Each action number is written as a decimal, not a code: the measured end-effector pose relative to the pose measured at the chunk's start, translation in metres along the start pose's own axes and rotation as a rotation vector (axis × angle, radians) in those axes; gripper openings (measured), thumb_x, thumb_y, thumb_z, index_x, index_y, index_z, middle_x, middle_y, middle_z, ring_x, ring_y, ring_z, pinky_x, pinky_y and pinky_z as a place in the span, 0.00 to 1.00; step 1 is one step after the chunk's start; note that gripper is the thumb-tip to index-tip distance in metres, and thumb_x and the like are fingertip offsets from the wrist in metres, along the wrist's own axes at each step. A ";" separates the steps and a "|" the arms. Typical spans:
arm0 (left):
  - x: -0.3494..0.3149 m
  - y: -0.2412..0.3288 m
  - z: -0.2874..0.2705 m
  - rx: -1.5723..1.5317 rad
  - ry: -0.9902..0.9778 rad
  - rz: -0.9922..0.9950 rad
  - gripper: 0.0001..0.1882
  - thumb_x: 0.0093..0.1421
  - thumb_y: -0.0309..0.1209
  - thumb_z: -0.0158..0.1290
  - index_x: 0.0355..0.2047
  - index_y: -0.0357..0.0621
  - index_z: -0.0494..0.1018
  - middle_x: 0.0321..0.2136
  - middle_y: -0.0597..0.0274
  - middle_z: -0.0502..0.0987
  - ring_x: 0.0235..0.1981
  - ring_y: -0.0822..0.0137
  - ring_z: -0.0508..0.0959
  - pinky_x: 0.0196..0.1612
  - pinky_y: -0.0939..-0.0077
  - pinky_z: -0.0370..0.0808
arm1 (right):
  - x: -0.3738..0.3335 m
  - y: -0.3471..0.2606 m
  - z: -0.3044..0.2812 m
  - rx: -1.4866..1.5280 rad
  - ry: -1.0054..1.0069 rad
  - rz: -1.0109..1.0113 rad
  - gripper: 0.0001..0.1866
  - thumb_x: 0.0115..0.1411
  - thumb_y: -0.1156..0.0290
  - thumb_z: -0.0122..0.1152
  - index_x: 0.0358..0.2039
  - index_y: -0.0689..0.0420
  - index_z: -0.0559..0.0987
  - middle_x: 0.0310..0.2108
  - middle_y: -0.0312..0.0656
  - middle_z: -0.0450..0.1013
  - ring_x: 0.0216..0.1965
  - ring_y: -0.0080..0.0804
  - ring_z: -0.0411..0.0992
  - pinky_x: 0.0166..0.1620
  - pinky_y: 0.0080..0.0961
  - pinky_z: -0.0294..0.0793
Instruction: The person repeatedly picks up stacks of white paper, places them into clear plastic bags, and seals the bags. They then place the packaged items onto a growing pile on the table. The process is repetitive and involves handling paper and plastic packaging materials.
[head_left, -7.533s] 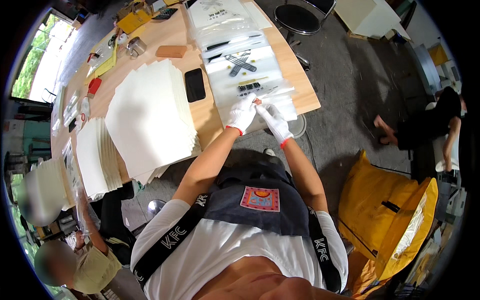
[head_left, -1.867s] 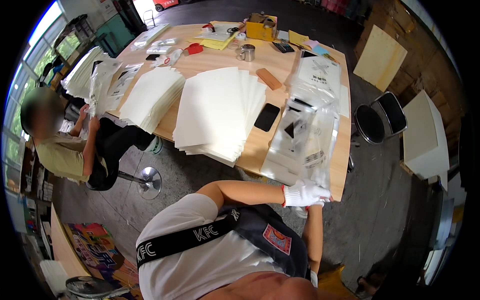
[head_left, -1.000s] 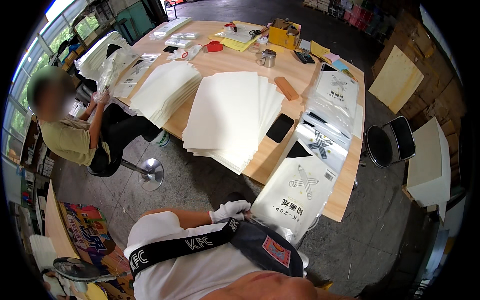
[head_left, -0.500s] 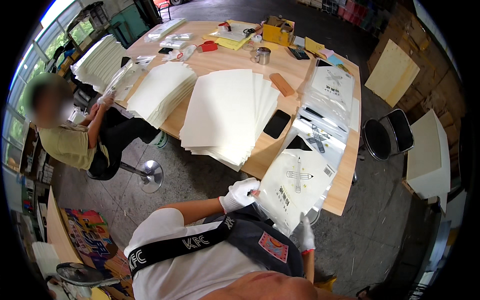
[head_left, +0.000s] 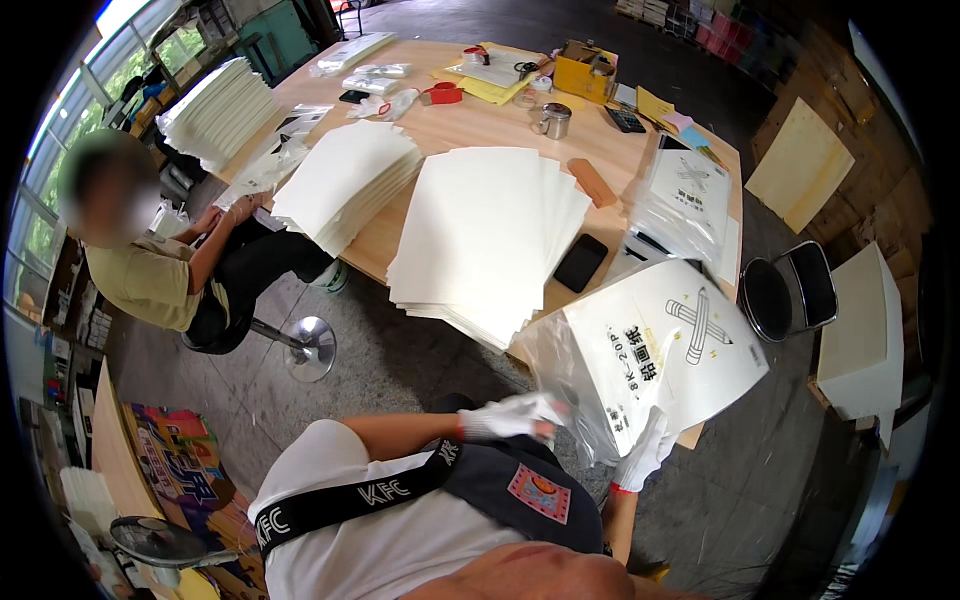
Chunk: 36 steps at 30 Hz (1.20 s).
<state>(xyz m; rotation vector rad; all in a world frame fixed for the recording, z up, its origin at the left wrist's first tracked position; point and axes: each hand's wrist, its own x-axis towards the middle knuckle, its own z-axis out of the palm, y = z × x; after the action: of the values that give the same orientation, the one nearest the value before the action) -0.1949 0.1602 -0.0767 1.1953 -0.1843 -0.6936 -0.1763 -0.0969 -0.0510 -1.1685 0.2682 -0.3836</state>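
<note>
Ahead of both hands is the packet, right pinching it, left's grip unclear.

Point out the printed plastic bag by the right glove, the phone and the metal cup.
plastic bag (head_left: pixel 662 358), head view: middle of its printed face
phone (head_left: pixel 581 263), head view: middle of its black face
metal cup (head_left: pixel 556 124), head view: its side wall

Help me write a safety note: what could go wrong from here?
The bagged paper pack could slip: it juts past the table in view, with the right grip by its lower corner. Swinging it might knock the nearby black phone. The fanned white sheets may spill if bumped.
</note>
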 end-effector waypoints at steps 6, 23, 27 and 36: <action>0.039 0.066 0.067 0.203 -0.033 -0.160 0.23 0.64 0.39 0.54 0.54 0.38 0.69 0.37 0.60 0.78 0.35 0.71 0.77 0.39 0.74 0.76 | 0.004 0.018 0.023 -0.125 0.122 -0.145 0.24 0.66 0.69 0.52 0.58 0.70 0.63 0.55 0.53 0.67 0.52 0.39 0.68 0.57 0.35 0.68; 0.202 0.082 0.056 1.075 -0.046 0.918 0.08 0.54 0.38 0.58 0.25 0.54 0.70 0.18 0.64 0.73 0.22 0.60 0.79 0.20 0.65 0.72 | 0.262 -0.126 0.042 -0.013 0.005 -0.307 0.25 0.68 0.74 0.49 0.63 0.67 0.61 0.60 0.50 0.63 0.59 0.38 0.65 0.64 0.35 0.64; 0.223 0.063 0.033 0.927 0.043 0.503 0.08 0.54 0.35 0.59 0.26 0.51 0.71 0.20 0.61 0.74 0.23 0.56 0.78 0.25 0.62 0.73 | 0.380 -0.175 0.065 -0.579 -0.151 -0.660 0.21 0.69 0.69 0.48 0.59 0.67 0.68 0.57 0.46 0.67 0.57 0.33 0.67 0.61 0.28 0.66; 0.229 0.053 -0.007 0.858 0.336 0.098 0.07 0.58 0.32 0.60 0.29 0.47 0.73 0.21 0.59 0.77 0.24 0.59 0.80 0.27 0.67 0.75 | 0.600 -0.071 0.144 -0.154 -0.372 -0.178 0.26 0.66 0.55 0.56 0.56 0.61 0.73 0.52 0.40 0.73 0.52 0.27 0.69 0.56 0.27 0.66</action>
<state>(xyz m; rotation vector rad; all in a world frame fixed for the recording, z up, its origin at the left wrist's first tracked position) 0.0084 0.0421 -0.0828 2.0853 -0.2667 -0.3048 0.4131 -0.2569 0.0645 -1.3944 -0.1340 -0.2968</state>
